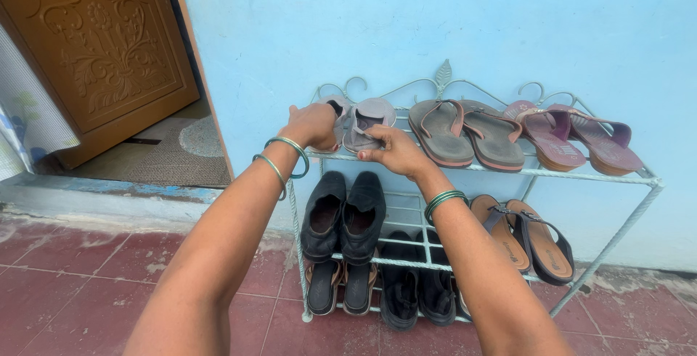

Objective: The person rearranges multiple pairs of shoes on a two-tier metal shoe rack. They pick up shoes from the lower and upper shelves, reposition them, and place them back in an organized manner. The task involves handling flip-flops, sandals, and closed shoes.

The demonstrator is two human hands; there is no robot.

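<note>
On top shelf, left hand [311,124] and right hand [396,151] each close fingers on one grey shoe [363,121] of a pair — toes to wall, matching sandals [465,132] alongside on metal rack [581,174].

matt grey cloth shoes [359,122], painted metal rack [566,174], carved wooden door [102,51]

Both arms outstretched, left hand [312,125] and right hand [396,151] curled.

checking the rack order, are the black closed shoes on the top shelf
No, the black closed shoes stand on the middle shelf, below the grey pair that both hands touch on the top shelf.
</note>
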